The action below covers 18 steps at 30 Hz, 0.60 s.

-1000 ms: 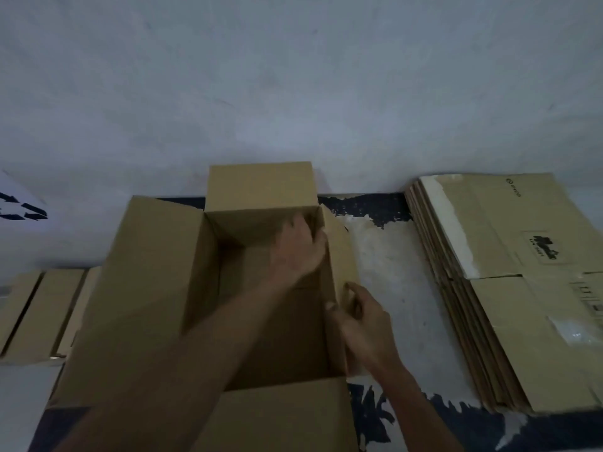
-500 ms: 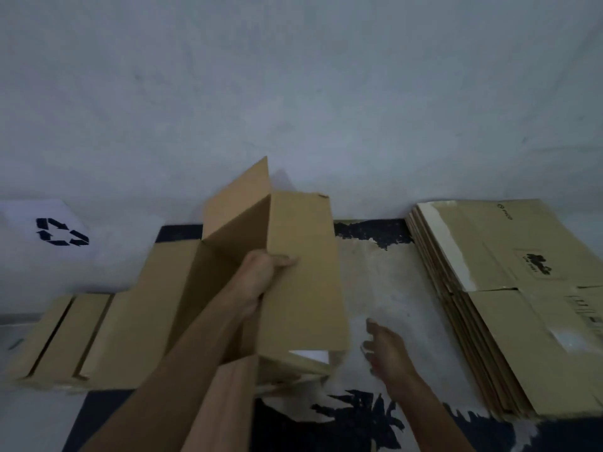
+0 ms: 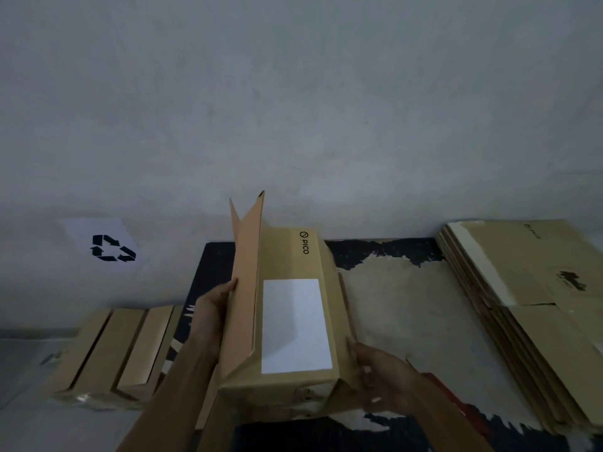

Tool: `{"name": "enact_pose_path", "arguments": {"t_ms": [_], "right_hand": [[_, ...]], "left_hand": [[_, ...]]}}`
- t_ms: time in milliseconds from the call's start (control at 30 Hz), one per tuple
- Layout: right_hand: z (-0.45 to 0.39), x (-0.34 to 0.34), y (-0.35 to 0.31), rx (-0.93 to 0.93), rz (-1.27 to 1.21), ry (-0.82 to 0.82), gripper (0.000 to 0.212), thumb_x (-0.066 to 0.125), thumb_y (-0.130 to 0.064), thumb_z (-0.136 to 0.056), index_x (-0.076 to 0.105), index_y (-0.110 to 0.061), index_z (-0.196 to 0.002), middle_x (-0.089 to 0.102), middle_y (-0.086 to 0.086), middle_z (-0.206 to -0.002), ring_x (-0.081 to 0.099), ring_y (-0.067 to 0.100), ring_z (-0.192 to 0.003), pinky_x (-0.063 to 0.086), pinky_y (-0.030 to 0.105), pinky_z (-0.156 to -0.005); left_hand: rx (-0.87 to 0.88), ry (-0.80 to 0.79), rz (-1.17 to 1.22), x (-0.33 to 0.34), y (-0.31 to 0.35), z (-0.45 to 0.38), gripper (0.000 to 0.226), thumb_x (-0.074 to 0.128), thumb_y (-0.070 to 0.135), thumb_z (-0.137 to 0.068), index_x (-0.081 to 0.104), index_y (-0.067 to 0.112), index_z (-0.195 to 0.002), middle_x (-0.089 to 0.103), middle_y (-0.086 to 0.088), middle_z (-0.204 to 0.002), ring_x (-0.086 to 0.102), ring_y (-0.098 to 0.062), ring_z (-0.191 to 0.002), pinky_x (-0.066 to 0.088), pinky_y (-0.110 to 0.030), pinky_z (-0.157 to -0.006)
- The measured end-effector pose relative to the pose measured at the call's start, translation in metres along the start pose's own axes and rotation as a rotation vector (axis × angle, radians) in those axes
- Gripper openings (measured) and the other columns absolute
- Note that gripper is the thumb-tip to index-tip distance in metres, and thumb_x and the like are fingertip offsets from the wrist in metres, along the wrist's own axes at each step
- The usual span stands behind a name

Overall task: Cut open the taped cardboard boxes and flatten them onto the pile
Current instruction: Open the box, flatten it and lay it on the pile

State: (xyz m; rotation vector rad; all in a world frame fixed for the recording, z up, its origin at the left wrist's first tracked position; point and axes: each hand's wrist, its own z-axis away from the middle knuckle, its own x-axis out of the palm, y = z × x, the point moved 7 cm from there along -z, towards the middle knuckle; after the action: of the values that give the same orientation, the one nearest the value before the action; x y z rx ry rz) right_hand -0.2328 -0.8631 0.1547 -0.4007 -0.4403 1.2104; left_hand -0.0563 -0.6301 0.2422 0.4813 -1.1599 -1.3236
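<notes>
Box (image 3: 293,321), half-collapsed on worn black flooring (image 3: 391,308) below a pale wall (image 3: 293,109), is gripped by left hand (image 3: 213,318) and right hand (image 3: 381,380), pile (image 3: 528,321) well right of it.

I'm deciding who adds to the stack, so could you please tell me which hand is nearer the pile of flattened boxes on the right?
Right. The right hand holds the box's near right corner, facing the pile of flattened boxes; the left hand is on the box's far side.
</notes>
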Motion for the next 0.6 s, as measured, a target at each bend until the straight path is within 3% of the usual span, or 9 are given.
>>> {"name": "enact_pose_path", "arguments": {"t_ms": [100, 200, 267, 333, 433, 500, 600], "right_hand": [[0.011, 0.006, -0.008, -0.139, -0.222, 0.056, 0.058, 0.075, -0.036, -0.076, 0.059, -0.007, -0.123, 0.070, 0.017, -0.116, 0.067, 0.038, -0.103, 0.054, 0.053, -0.087], [0.032, -0.015, -0.029, -0.326, -0.375, 0.167, 0.040, 0.068, -0.034, -0.086, 0.061, -0.009, -0.115, 0.060, 0.017, -0.119, 0.059, 0.038, -0.107, 0.052, 0.058, -0.092], [0.049, -0.019, -0.044, -0.415, -0.457, 0.108, 0.043, 0.054, -0.045, -0.096, 0.064, -0.010, -0.118, 0.063, 0.020, -0.118, 0.059, 0.041, -0.112, 0.050, 0.061, -0.093], [0.072, -0.008, -0.061, -0.503, -0.433, 0.097, 0.041, 0.048, -0.041, -0.100, 0.070, -0.008, -0.110, 0.071, 0.019, -0.107, 0.062, 0.039, -0.106, 0.051, 0.058, -0.091], [0.091, 0.034, -0.092, -0.692, -0.134, 0.167, 0.025, 0.050, -0.022, -0.100, 0.072, -0.012, -0.096, 0.071, 0.015, -0.095, 0.061, 0.038, -0.098, 0.050, 0.051, -0.086], [0.086, 0.071, -0.104, -0.728, 0.113, 0.200, 0.014, 0.066, -0.033, -0.091, 0.070, -0.021, -0.098, 0.067, 0.009, -0.100, 0.062, 0.032, -0.103, 0.050, 0.046, -0.087], [0.067, 0.109, -0.106, -0.702, 0.435, 0.360, 0.066, 0.083, -0.049, -0.071, 0.050, -0.034, -0.126, 0.049, -0.011, -0.122, 0.052, 0.015, -0.113, 0.047, 0.034, -0.093]], "left_hand": [[-0.082, -0.089, 0.125, -0.009, -0.010, -0.001, 0.037, 0.047, 0.031, -0.095, 0.074, 0.009, -0.085, 0.070, -0.007, -0.077, 0.068, -0.024, -0.067, 0.055, -0.037, -0.063], [-0.123, -0.175, 0.219, -0.013, -0.012, 0.001, 0.061, 0.032, 0.029, -0.100, 0.071, 0.017, -0.054, 0.065, 0.000, -0.060, 0.065, -0.016, -0.055, 0.055, -0.029, -0.054], [-0.117, -0.197, 0.196, -0.016, -0.006, 0.002, 0.055, 0.035, 0.026, -0.100, 0.074, 0.014, -0.063, 0.067, -0.004, -0.066, 0.066, -0.019, -0.059, 0.056, -0.031, -0.056], [-0.093, -0.171, 0.156, -0.023, 0.000, 0.001, 0.044, 0.039, 0.026, -0.098, 0.076, 0.010, -0.080, 0.069, -0.008, -0.076, 0.067, -0.023, -0.066, 0.057, -0.034, -0.061], [-0.102, -0.179, 0.116, -0.027, -0.001, -0.002, 0.036, 0.042, 0.028, -0.097, 0.072, 0.008, -0.097, 0.069, -0.012, -0.087, 0.068, -0.026, -0.074, 0.056, -0.038, -0.069], [-0.111, -0.180, 0.101, -0.025, -0.001, 0.001, 0.035, 0.043, 0.028, -0.097, 0.070, 0.006, -0.102, 0.069, -0.013, -0.087, 0.068, -0.026, -0.075, 0.055, -0.040, -0.073], [-0.127, -0.134, 0.099, -0.027, -0.003, 0.003, 0.038, 0.044, 0.029, -0.097, 0.066, 0.004, -0.114, 0.067, -0.014, -0.093, 0.066, -0.028, -0.081, 0.053, -0.043, -0.082]]}}
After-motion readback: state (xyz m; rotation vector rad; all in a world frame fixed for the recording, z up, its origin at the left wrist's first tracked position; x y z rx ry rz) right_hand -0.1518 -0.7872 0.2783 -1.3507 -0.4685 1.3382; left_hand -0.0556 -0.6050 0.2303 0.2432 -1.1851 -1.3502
